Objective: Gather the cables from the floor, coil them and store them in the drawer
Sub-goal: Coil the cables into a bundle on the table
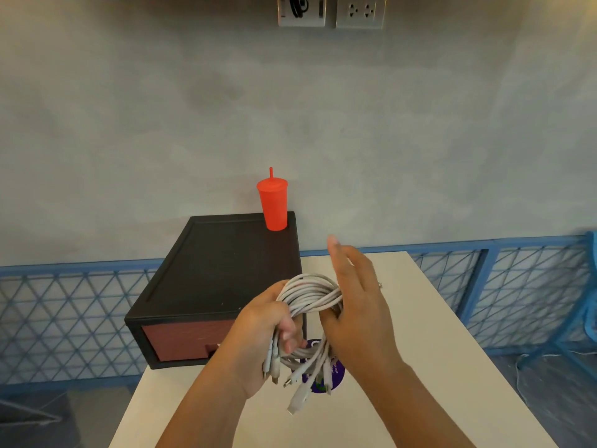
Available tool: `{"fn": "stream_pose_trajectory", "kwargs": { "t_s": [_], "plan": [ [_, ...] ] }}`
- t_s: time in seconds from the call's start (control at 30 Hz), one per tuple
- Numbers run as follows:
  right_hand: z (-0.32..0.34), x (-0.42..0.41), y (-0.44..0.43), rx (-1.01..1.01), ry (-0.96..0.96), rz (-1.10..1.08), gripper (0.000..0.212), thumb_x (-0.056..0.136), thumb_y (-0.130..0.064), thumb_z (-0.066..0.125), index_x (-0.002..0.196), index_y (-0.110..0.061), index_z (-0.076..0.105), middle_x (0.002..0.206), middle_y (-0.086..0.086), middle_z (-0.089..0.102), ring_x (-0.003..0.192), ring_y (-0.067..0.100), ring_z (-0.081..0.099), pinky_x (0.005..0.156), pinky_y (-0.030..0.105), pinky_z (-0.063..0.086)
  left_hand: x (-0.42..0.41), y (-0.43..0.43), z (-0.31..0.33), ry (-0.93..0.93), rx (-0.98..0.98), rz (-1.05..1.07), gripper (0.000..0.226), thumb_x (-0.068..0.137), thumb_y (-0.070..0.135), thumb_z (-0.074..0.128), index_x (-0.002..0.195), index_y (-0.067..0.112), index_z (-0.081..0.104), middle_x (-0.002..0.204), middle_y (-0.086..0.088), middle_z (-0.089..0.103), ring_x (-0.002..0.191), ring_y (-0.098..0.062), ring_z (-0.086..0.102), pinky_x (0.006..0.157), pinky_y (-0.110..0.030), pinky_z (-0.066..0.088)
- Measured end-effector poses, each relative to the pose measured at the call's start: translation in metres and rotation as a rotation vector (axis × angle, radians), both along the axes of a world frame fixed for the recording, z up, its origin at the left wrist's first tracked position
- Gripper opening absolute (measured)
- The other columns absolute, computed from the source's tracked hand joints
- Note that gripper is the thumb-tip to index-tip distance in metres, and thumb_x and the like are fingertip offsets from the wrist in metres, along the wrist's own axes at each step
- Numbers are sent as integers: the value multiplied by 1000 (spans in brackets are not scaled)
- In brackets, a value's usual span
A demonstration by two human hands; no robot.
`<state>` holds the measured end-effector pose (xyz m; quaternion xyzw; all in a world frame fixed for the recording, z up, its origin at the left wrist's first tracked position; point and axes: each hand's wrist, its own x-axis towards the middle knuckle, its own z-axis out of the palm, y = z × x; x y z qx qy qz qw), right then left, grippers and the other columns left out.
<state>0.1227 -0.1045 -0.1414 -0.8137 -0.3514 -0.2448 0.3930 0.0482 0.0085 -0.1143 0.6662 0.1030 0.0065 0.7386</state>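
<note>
The white cables (310, 295), looped into a loose coil with their plug ends dangling below, hang just right of and in front of the black drawer unit's (219, 270) closed reddish drawer (184, 339).

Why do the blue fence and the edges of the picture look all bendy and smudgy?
In the head view, the wide lens bends the blue fence near the sides; the far right edge smears into blur; the right hand looks a bit soft, maybe from moving, beside the white cables gripped by the left hand; the red cup in the middle stays sharp; the light is soft and even.
</note>
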Motion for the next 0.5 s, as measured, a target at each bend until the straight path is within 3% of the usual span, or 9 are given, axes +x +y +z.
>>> {"fn": "stream_pose_trajectory", "kwargs": {
  "t_s": [0.03,0.1,0.17,0.23,0.33,0.4,0.43,0.5],
  "plan": [
    [5,0,-1,-29,-14,6,78,81,-9,65,142,-36,25,133,-2,50,111,9,52,85,10,35,1,-2,2,4,38,32,48,67,-21,39,104,5,57,38,1,47,32,-10,40,40,-21,40],
    [14,-3,-3,-7,150,84,54,88,-14,57,136,-33,41,121,-9,57,104,8,56,87,6,33,3,-7,4,-10,114,139,42,77,-16,47,99,16,60,50,1,54,40,-9,48,44,-22,42],
    [15,-2,-3,162,376,145,38,90,-14,54,124,-30,55,104,-17,57,87,0,57,72,-5,37,4,-10,5,-47,171,228,40,76,-7,60,98,26,60,69,-1,64,54,-12,59,51,-23,50],
    [17,-2,0,337,530,145,25,90,-13,54,107,-29,64,90,-19,60,77,-3,57,64,-5,41,7,-14,4,-72,241,317,34,77,2,65,96,29,59,79,1,68,62,-14,65,54,-21,53],
    [14,-3,3,446,558,115,32,91,-12,52,79,-42,57,77,-22,59,72,-7,60,59,-3,43,12,-21,-4,-25,314,398,17,81,9,61,92,22,60,76,-1,67,61,-13,63,51,-18,50],
    [12,-5,3,440,513,95,39,90,-8,52,74,-44,52,73,-24,57,73,-18,56,61,-4,42,13,-23,-9,91,261,368,11,84,10,56,92,16,61,78,-11,65,66,-19,63,61,-29,55],
    [11,-6,2,412,504,93,40,90,-8,52,74,-45,52,73,-25,57,73,-18,56,61,-5,41,13,-23,-10,141,201,344,13,84,10,55,93,15,62,82,-16,67,70,-24,66,66,-35,57],
    [8,-4,1,348,501,90,39,89,-8,53,75,-44,53,72,-25,57,70,-6,60,59,-3,42,11,-22,-8,154,105,338,20,83,2,55,94,16,64,86,-15,71,72,-28,69,61,-33,58]
  ]
}}
